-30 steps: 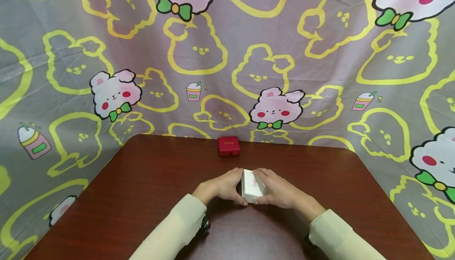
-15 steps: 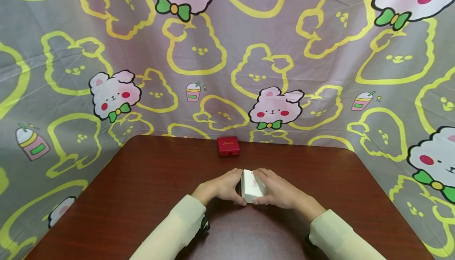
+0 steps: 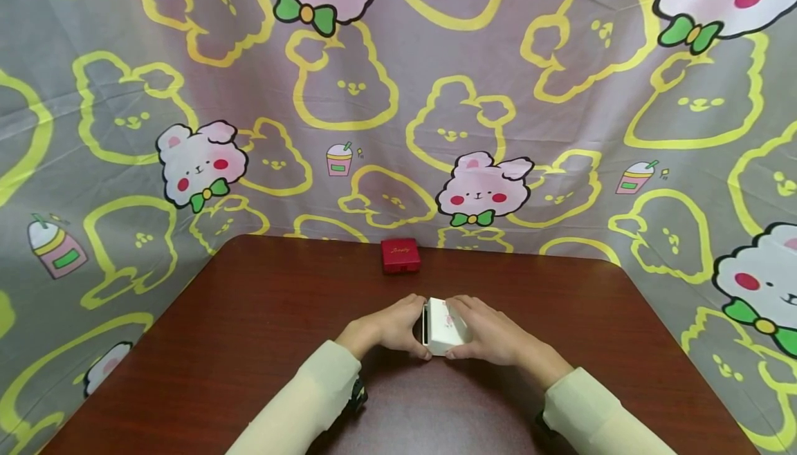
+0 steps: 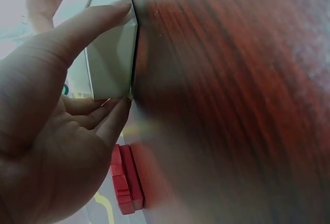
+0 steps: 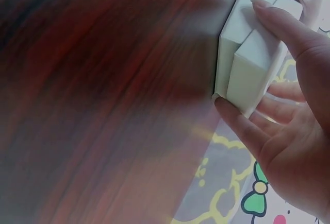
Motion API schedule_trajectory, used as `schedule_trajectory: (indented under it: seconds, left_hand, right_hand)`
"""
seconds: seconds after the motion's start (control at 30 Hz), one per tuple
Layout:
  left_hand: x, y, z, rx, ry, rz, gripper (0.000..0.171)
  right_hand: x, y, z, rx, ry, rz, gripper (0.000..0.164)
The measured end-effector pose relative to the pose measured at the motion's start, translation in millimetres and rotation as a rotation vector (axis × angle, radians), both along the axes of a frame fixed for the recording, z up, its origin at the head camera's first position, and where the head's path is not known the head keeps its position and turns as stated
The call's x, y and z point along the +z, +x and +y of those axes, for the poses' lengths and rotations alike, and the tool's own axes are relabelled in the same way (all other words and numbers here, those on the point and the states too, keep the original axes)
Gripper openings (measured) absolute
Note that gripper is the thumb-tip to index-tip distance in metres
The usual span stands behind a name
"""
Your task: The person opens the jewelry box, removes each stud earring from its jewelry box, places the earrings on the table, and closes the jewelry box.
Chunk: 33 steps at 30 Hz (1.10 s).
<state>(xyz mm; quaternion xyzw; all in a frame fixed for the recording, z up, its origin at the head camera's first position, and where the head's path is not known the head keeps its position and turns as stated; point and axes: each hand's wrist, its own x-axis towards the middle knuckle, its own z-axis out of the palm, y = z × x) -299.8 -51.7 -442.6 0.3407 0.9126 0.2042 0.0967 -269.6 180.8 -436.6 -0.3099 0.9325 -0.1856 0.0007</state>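
A small white box [image 3: 445, 339] with a pink print on top sits on the table between my two hands. My left hand [image 3: 394, 325] grips its left end, thumb on the near side and fingers at the far side. At the right end, my right hand [image 3: 490, 332] holds it the same way, its fingers over part of the top. Along the left end a dark gap shows beside the lid. In the right wrist view, the lid [image 5: 258, 62] stands offset from the base [image 5: 240, 20], with a step between them.
A red box [image 3: 400, 256] with gold lettering stands at the far edge of the dark brown wooden table [image 3: 280, 330]. Behind and beside the table hangs a grey curtain [image 3: 386, 144] printed with yellow outlines and cartoon bunnies.
The white lid has shifted slightly to the right with my right hand, and the dark gap at the box's left end has widened. My left hand stays nearly still.
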Motion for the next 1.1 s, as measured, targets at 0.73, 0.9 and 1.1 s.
schedule_trajectory:
  seconds: [0.73,0.9,1.1]
  left_hand:
    - [-2.2,-1.4,4.3,-0.014,-0.003,0.031,0.073]
    - [-1.6,-1.2,4.3,-0.019,-0.008,0.030,0.072]
    - [-0.2,-0.8,4.2,-0.024,-0.016,0.027,0.070]
  right_hand:
    - [0.4,-1.1,-0.5,0.018,0.022,0.022,0.089]
    - [2.6,-0.8,-0.5,0.010,0.031,0.018,0.089]
    - [5.1,-0.2,0.4,0.008,0.049,0.025,0.089]
